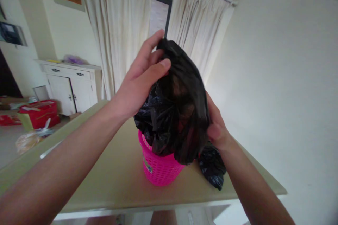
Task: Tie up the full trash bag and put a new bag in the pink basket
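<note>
A crumpled black plastic bag [176,112] hangs in the air above a pink perforated basket [158,170] that stands on a beige table [111,179]. My left hand [139,81] grips the bag's upper left side, thumb and fingers pinching the plastic near its top. My right hand [216,126] holds the bag's right side, with most fingers hidden behind the plastic. The bag's lower part droops into the basket's mouth. A second lump of black plastic [212,168] lies on the table just right of the basket; whether it belongs to the same bag I cannot tell.
A white wall runs along the table's right side. Cream curtains [124,31] hang behind the table. At the far left stand a white cabinet [71,84], a red box [39,114] and a clear bag [29,139] on the floor.
</note>
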`<state>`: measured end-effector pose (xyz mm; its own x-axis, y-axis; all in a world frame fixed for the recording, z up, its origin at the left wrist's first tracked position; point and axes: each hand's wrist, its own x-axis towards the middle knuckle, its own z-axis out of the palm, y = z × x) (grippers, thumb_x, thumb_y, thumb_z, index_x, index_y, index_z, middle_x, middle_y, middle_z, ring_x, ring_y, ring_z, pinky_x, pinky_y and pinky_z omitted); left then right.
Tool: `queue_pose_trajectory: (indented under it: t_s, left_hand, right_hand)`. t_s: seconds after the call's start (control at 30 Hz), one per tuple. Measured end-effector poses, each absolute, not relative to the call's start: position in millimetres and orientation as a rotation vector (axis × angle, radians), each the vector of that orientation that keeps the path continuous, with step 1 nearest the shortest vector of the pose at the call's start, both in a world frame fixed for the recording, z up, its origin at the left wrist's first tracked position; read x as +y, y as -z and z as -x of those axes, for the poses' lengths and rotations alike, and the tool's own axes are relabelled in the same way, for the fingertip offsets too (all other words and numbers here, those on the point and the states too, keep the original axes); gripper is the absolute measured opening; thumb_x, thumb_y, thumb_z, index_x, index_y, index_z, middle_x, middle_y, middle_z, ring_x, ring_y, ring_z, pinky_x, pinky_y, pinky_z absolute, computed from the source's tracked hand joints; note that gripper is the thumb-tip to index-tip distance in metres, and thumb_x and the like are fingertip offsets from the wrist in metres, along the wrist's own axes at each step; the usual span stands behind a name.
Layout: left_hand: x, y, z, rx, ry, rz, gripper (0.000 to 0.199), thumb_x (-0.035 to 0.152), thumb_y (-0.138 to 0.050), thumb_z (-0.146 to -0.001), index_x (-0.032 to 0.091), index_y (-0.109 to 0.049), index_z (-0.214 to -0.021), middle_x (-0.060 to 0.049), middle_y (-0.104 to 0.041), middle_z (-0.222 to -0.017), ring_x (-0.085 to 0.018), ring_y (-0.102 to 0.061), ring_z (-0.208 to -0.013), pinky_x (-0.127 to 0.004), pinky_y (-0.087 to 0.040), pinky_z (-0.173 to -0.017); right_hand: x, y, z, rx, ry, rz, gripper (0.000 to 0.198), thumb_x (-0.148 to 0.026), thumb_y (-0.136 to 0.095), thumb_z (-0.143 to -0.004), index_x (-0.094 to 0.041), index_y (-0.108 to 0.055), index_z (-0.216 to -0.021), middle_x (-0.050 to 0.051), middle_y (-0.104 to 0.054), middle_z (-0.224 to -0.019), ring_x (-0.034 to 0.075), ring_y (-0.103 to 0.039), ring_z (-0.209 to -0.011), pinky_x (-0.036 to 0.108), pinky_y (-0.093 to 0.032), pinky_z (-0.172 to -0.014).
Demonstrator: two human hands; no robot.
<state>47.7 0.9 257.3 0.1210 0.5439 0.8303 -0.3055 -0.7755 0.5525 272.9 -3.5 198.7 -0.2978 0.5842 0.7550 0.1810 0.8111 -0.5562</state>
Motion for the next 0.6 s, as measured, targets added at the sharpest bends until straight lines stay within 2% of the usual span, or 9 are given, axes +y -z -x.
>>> queue_pose_trajectory:
  t_s: [0.07,0.17,0.23,0.3,0.37,0.4,0.43,0.5,0.6]
  left_hand:
    - [6,-258,-57,0.3,-1.636,-1.827,0.05,0.037,-0.064,-0.101,0.037,-0.054,-0.151,-0.001,-0.073,-0.127,-0.027,-0.067,-0.132,-0.041,-0.058,-0.104]
    - [13,-261,-59,0.356,-1.57,-1.917,0.06,0.039,-0.066,-0.101,0.038,-0.047,-0.158,-0.002,-0.076,-0.113,-0.025,-0.076,-0.11,-0.041,-0.061,-0.092]
    - [21,-260,-50,0.357,-1.684,-1.971,0.064,0.034,-0.07,-0.099,0.034,-0.045,-0.157,-0.002,-0.078,-0.107,-0.021,-0.076,-0.09,-0.038,-0.06,-0.084]
    - [36,-252,-34,0.457,-1.949,-1.924,0.054,0.031,-0.069,-0.099,0.03,-0.05,-0.149,-0.002,-0.079,-0.107,-0.019,-0.073,-0.084,-0.037,-0.059,-0.084]
    - [57,-235,-16,0.719,-2.147,-1.758,0.043,0.031,-0.065,-0.099,0.03,-0.056,-0.141,-0.002,-0.077,-0.118,-0.02,-0.071,-0.102,-0.039,-0.055,-0.099]
    - [67,-224,-8,0.88,-2.113,-1.688,0.047,0.03,-0.067,-0.096,0.029,-0.055,-0.142,-0.004,-0.075,-0.127,-0.02,-0.07,-0.109,-0.04,-0.053,-0.104]
    - [77,-211,-2,1.046,-1.992,-1.609,0.052,0.031,-0.07,-0.091,0.028,-0.056,-0.14,-0.005,-0.074,-0.132,-0.021,-0.068,-0.115,-0.041,-0.051,-0.109]
    - [88,-186,3,1.157,-1.663,-1.607,0.044,0.045,-0.076,-0.086,0.023,-0.069,-0.123,-0.011,-0.079,-0.121,-0.031,-0.07,-0.119,-0.052,-0.051,-0.111]
    - [83,-161,-7,1.052,-1.046,-1.702,0.052,0.073,-0.068,-0.087,0.027,-0.077,-0.108,-0.009,-0.082,-0.122,-0.036,-0.065,-0.134,-0.05,-0.041,-0.123]
  right_hand:
    - [-8,-199,-261,-1.874,-0.428,0.615,0.091,-0.062,-0.093,-0.072,-0.033,-0.058,-0.151,0.005,-0.067,-0.144,0.035,-0.058,-0.141,0.055,-0.049,-0.121]
    - [6,-201,-257,-1.708,-0.411,0.654,0.054,-0.047,-0.084,-0.085,-0.029,-0.07,-0.134,0.004,-0.075,-0.131,0.031,-0.067,-0.128,0.054,-0.05,-0.12]
    - [23,-207,-264,-1.498,-0.486,0.624,0.037,-0.04,-0.081,-0.086,-0.027,-0.074,-0.12,0.003,-0.078,-0.122,0.029,-0.07,-0.122,0.053,-0.055,-0.116]
    - [39,-217,-278,-1.295,-0.624,0.582,0.033,-0.036,-0.082,-0.081,-0.026,-0.074,-0.111,0.002,-0.079,-0.114,0.029,-0.073,-0.118,0.051,-0.06,-0.109]
    - [51,-229,-295,-1.173,-0.772,0.551,0.031,-0.035,-0.083,-0.077,-0.024,-0.073,-0.104,0.004,-0.08,-0.105,0.03,-0.074,-0.115,0.05,-0.065,-0.103]
    - [56,-234,-303,-1.146,-0.834,0.539,0.029,-0.037,-0.081,-0.076,-0.023,-0.073,-0.101,0.005,-0.081,-0.102,0.031,-0.075,-0.115,0.05,-0.066,-0.101]
    - [60,-239,-310,-1.135,-0.881,0.528,0.027,-0.039,-0.079,-0.077,-0.022,-0.073,-0.098,0.006,-0.08,-0.099,0.032,-0.075,-0.115,0.05,-0.067,-0.1]
    - [70,-244,-321,-1.14,-0.923,0.51,0.025,-0.042,-0.074,-0.079,-0.022,-0.073,-0.094,0.007,-0.08,-0.096,0.033,-0.075,-0.116,0.052,-0.067,-0.1]
    - [86,-245,-330,-1.174,-0.837,0.505,0.024,-0.044,-0.071,-0.079,-0.024,-0.072,-0.091,0.007,-0.08,-0.092,0.035,-0.074,-0.114,0.056,-0.067,-0.098]
